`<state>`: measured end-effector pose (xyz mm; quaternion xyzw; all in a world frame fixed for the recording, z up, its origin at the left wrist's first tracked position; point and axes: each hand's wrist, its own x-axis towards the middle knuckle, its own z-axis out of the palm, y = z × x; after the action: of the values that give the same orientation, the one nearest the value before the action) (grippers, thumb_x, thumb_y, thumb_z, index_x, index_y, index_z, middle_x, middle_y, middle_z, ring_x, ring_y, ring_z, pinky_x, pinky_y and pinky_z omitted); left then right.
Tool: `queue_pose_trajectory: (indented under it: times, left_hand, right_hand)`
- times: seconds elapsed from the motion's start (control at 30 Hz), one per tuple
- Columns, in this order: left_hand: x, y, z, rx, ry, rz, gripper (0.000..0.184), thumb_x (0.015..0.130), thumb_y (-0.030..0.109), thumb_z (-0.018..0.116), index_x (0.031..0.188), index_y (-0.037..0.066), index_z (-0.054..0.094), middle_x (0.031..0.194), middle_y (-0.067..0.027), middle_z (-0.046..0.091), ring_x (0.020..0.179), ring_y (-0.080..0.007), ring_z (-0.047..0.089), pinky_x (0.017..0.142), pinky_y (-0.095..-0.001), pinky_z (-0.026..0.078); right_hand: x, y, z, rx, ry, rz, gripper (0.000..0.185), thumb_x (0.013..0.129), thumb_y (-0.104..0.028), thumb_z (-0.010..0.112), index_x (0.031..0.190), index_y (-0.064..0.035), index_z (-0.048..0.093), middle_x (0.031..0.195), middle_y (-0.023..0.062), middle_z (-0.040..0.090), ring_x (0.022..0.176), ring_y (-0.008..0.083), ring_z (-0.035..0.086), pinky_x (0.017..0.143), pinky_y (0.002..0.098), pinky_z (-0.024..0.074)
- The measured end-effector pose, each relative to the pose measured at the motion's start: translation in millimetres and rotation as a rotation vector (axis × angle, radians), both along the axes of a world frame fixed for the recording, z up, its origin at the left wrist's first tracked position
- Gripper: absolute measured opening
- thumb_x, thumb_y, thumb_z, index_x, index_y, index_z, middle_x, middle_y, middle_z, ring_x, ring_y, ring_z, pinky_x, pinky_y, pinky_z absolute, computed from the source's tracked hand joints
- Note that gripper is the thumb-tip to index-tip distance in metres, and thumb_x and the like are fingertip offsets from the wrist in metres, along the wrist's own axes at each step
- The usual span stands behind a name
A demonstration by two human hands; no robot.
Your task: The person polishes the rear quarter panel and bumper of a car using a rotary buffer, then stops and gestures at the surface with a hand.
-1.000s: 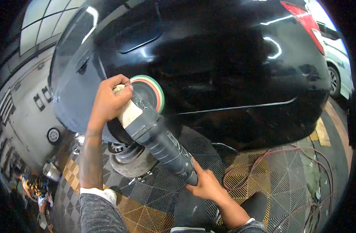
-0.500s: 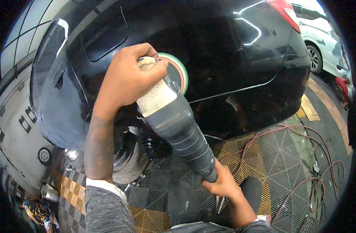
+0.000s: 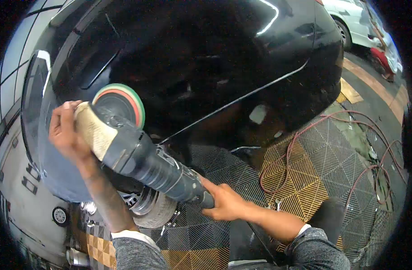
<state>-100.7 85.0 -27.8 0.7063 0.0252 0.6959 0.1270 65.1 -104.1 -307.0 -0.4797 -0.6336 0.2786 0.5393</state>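
Note:
A dark polisher (image 3: pixel 145 164) with a beige mesh-wrapped head is in both my hands. My left hand (image 3: pixel 67 130) is closed over the left side of that head, its fingers curled at the edge. Around the rear end of the body, my right hand (image 3: pixel 224 201) is wrapped. The round pad (image 3: pixel 136 105), green-rimmed with an orange layer, faces the glossy black car panel (image 3: pixel 183 58); whether it presses on the paint I cannot tell. A dull grey patch (image 3: pixel 62 166) covers the car's left part.
Below the car, a wheel (image 3: pixel 154 209) with small metal parts sits on the tiled floor (image 3: pixel 194 238). A red hose (image 3: pixel 289 157) loops at the right. Beyond are a white car (image 3: pixel 358 22) and a person in red (image 3: pixel 382 63). Another wheel (image 3: pixel 60 216) is at far left.
Both hands have carried the polisher left and down across the panel, and its body now lies more slanted. The camera view has shifted too.

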Motion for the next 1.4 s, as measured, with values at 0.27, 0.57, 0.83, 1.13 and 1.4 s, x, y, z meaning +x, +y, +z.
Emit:
queue_pose_trajectory:
  times: [0.27, 0.57, 0.83, 1.13, 1.4]
  left_hand:
    - [49, -39, -4, -0.042, 0.204, -0.302, 0.023, 0.098, 0.015, 0.062, 0.103, -0.007, 0.064, 0.106, -0.0247, 0.07, 0.1, -0.029, 0.07, 0.094, -0.0401, 0.056]
    - [52, -52, -27, -0.036, 0.302, -0.283, 0.023, 0.099, 0.014, 0.057, 0.111, -0.004, 0.065, 0.114, -0.0277, 0.068, 0.098, -0.0358, 0.072, 0.091, -0.0438, 0.058]
    - [58, -65, -42, -0.082, 0.291, -0.281, 0.019, 0.097, 0.011, 0.057, 0.106, -0.004, 0.065, 0.109, -0.0255, 0.069, 0.092, -0.0348, 0.073, 0.09, -0.0448, 0.058]
    - [136, -101, -34, 0.025, 0.636, -0.462, 0.015, 0.093, 0.007, 0.059, 0.105, -0.002, 0.062, 0.107, -0.0267, 0.069, 0.093, -0.0356, 0.071, 0.087, -0.0447, 0.059]
    - [91, -88, -45, 0.157, 0.717, -0.38, 0.019, 0.094, 0.012, 0.063, 0.106, -0.002, 0.061, 0.109, -0.0294, 0.067, 0.096, -0.0385, 0.07, 0.088, -0.0492, 0.057]
  right_hand:
    - [7, -7, -18, 0.008, 0.108, -0.02, 0.093, 0.072, -0.009, 0.073, 0.156, -0.0088, 0.033, 0.101, 0.0215, 0.073, 0.088, 0.0407, 0.073, 0.08, 0.042, 0.0579]
    - [12, -6, -54, 0.075, 0.188, 0.057, 0.11, 0.074, -0.019, 0.08, 0.163, -0.0092, 0.016, 0.123, 0.0286, 0.066, 0.109, 0.048, 0.065, 0.094, 0.0486, 0.054]
    - [14, 5, 12, 0.493, 0.083, -0.049, 0.124, 0.078, -0.044, 0.084, 0.164, -0.0067, 0.004, 0.128, 0.0318, 0.051, 0.12, 0.0501, 0.054, 0.105, 0.054, 0.0441]
    - [28, 20, 35, 0.596, 0.379, -0.143, 0.116, 0.076, -0.03, 0.087, 0.159, 0.0049, 0.013, 0.154, 0.0333, 0.037, 0.137, 0.0476, 0.047, 0.114, 0.0468, 0.0401]
    - [5, 43, 18, 0.681, 0.378, -0.11, 0.116, 0.076, -0.029, 0.084, 0.161, -0.0029, 0.01, 0.13, 0.0293, 0.047, 0.114, 0.0465, 0.054, 0.1, 0.0494, 0.0468]
